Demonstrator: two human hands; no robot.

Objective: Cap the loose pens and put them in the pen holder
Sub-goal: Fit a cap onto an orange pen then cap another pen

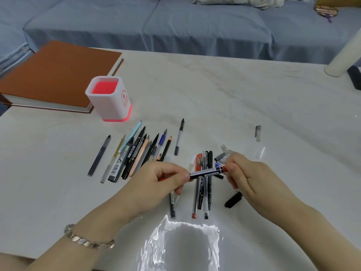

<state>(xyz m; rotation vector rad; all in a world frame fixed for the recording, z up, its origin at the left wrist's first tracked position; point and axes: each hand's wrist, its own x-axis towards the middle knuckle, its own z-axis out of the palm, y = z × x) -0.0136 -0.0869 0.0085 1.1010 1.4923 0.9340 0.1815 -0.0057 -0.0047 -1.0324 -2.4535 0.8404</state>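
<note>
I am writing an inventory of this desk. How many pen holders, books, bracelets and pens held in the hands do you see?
pen holder: 1
brown book: 1
bracelet: 1
pen held between left hand and right hand: 1
Total: 4
The loose pens overlap too much to count.

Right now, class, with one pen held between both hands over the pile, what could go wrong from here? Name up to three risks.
1. The left hand and right hand pinch the pen directly above other pens; if the grip slips, it may drop and scatter them.
2. Loose caps differ, such as the black cap and the clear cap; a mismatched one might fit badly.
3. The pen holder stands beyond the uncapped row; reaching over might brush bare tips.
</note>
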